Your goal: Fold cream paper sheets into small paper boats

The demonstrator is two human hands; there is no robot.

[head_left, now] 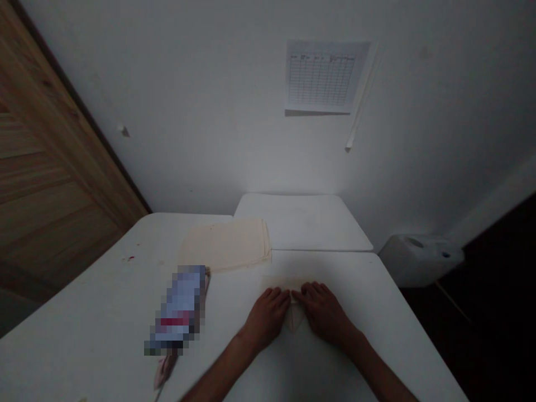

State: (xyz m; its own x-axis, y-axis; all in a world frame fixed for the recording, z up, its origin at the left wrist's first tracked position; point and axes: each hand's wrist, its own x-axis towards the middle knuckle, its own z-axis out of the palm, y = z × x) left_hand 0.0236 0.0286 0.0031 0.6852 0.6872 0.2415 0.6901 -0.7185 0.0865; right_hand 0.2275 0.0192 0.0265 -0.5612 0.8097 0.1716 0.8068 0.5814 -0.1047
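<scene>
Though under both hands [269, 314] [324, 311], pale paper [293, 318] visible between.

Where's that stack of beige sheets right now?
In the head view, the beige sheets lie left of centre on the white table, beyond the pixelated item and the left hand.

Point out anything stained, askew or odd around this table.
Small reddish specks dot the white tabletop at the left, standing out against its pale surface. To their right, the stacked pale sheets sit slightly out of line at one edge.
</scene>
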